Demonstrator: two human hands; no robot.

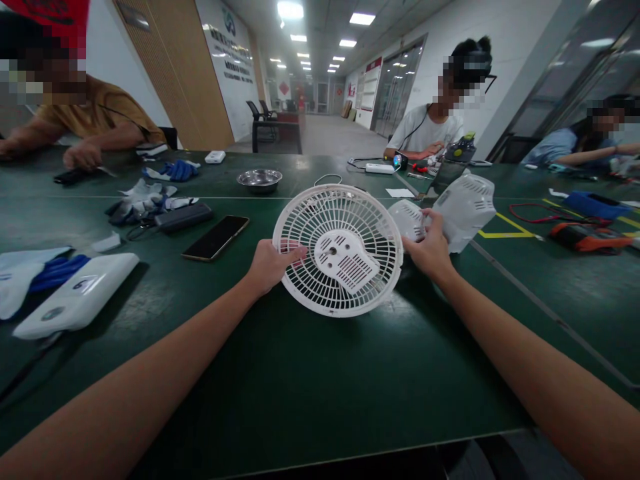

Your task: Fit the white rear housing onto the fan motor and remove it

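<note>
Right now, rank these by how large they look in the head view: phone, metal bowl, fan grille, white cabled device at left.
1. Fan grille
2. White cabled device
3. Phone
4. Metal bowl
The bowl lies farther off than the phone, so their true sizes stay unsure.
</note>
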